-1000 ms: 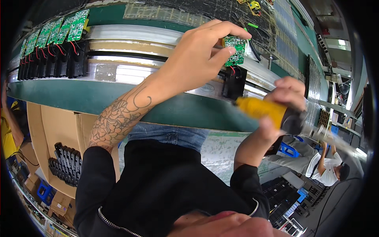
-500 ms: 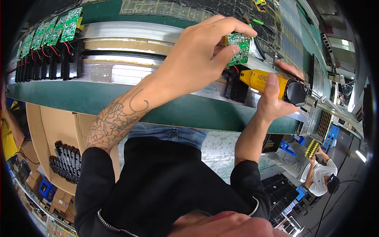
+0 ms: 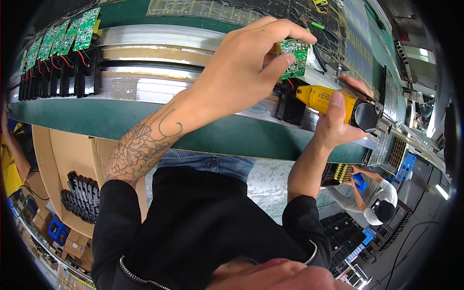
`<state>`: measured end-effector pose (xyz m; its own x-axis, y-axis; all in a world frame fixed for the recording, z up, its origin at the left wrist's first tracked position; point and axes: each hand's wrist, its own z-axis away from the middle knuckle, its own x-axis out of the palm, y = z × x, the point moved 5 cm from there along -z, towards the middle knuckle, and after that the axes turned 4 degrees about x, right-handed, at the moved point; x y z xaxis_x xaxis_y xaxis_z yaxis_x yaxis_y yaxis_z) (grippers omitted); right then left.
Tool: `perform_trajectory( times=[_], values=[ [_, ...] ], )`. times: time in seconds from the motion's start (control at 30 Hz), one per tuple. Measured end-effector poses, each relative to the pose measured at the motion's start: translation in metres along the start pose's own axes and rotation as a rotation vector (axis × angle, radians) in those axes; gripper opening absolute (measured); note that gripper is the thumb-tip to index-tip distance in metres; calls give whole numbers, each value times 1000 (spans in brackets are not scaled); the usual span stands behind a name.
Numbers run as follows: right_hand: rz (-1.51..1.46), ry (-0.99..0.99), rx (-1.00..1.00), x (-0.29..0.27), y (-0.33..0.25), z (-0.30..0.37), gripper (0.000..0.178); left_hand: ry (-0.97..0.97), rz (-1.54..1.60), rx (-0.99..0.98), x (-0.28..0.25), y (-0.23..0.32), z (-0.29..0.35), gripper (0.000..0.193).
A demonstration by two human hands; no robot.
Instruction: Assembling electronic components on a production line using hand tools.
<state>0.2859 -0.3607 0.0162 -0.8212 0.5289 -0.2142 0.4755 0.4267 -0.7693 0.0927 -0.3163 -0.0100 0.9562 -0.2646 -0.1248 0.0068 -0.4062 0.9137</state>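
A small green circuit board (image 3: 297, 59) stands upright, pinched at its side and top by the thumb and fingers of my left hand (image 3: 258, 55). A short red wire (image 3: 290, 84) drops from it toward a black housing (image 3: 291, 107) on the metal rail. My right hand (image 3: 336, 116) is closed around a yellow hand tool (image 3: 324, 99) with a rounded black end. The tool's narrow nose lies just below the board, beside the red wire and over the housing; whether it touches either, I cannot tell.
Several green boards (image 3: 87, 30) wired to black housings (image 3: 87, 77) stand in a row at the far left of the rails. A carton (image 3: 63, 145) holds black parts (image 3: 82, 195) at my left. Behind my right arm, a co-worker (image 3: 382, 203) handles a yellow-and-black item (image 3: 343, 172).
Both of my hands shift very slightly to the right with the board and the tool, grips unchanged. The co-worker leans closer to the bench, carrying the yellow-and-black item leftward.
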Motion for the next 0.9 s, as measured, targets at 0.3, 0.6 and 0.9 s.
perform_trajectory(
  times=[0.3, 0.6, 0.9],
  values=[
    [68, -57, -25, -3, 3, 1, 36, -12, -22, 11, -1, 1, 0, 38],
    [-444, -325, -213, -32, -13, 2, 42, -2, 90, -61, -2, 6, -1, 41],
    [154, -785, 185, -2, 24, 3, 11, 6, 183, 52, 10, 3, 3, 39]
  ],
)
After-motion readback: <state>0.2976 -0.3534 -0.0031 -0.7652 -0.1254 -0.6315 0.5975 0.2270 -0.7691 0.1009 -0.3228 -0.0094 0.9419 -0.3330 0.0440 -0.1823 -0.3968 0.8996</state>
